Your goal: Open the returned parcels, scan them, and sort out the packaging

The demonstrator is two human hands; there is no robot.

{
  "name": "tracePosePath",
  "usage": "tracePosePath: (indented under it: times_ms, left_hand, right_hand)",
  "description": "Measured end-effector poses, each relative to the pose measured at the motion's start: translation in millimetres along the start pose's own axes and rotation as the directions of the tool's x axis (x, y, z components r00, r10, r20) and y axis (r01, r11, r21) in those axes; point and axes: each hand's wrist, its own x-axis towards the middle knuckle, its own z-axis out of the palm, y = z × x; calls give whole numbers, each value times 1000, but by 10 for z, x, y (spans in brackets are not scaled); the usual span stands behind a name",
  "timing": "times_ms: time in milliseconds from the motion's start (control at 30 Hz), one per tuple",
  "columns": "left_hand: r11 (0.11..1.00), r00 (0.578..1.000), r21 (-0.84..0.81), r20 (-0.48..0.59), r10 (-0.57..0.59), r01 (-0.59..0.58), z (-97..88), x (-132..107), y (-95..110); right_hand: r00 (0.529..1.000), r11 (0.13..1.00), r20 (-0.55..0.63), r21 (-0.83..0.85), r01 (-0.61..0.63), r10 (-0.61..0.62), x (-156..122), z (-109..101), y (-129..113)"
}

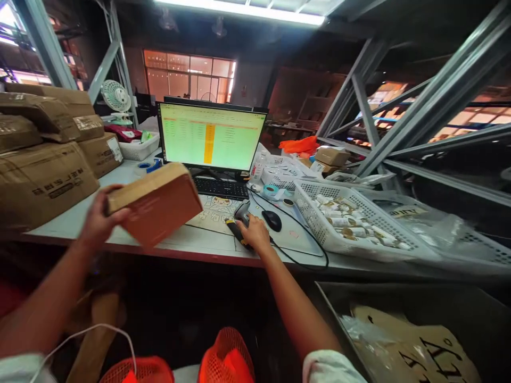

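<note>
My left hand [101, 215] grips one end of a cardboard box [162, 213], thumb on one side and fingers behind. The box is tilted and held above the front left of the desk, its large reddish-brown face turned toward me. On the desk mat, my right hand [255, 232] is closed over a grey and black handheld barcode scanner [241, 211], whose handle is mostly hidden under the palm. A yellow-and-black piece [233, 226] shows just left of the fingers; whether it belongs to the scanner I cannot tell. A black mouse [272, 220] lies right of this hand.
Behind the hands stand a lit monitor [211, 135] and a keyboard [219, 188]. Brown cartons [43, 181] are stacked at left. A white basket [319, 223] of small rolled packets is at right, with a black cable [303, 226] before it. Orange mesh [227, 356] sits below.
</note>
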Motion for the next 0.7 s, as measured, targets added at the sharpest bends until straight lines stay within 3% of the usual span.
tracePosePath:
  times_ms: [100,167,267,333,433,500,600,667,700]
  left_hand:
    - [979,994,-198,104,-29,49,553,0,-37]
    - [967,994,-253,106,10,17,912,-6,-84]
    - [931,994,-365,106,9,30,1208,-95,-217]
    - [888,981,-434,175,-83,152,1255,-180,-337]
    - [799,926,-485,297,-233,356,1252,-264,-501]
    - [769,910,-499,319,-265,399,1264,-279,-573]
    - [812,933,-480,293,-208,332,1294,-298,-620]
    - [911,971,-379,224,-82,164,1290,-347,-621]
    - [954,982,-300,184,36,22,1277,-386,-615]
  right_hand:
    - [999,996,-17,-75,-39,38,13,38,-63]
    - [997,990,-30,-118,-81,78,79,12,-62]
    - [988,979,43,-150,-138,146,214,-8,-15]
    - [976,974,113,-150,-167,185,290,32,10]
    - [969,968,129,-169,-187,210,358,142,2]
    - [968,964,125,-181,-194,218,384,181,-20]
    - [961,966,166,-171,-194,222,413,73,-15]
    - [962,985,220,-88,-148,164,417,-145,42]
    - [960,993,254,-2,-119,116,408,-294,83]
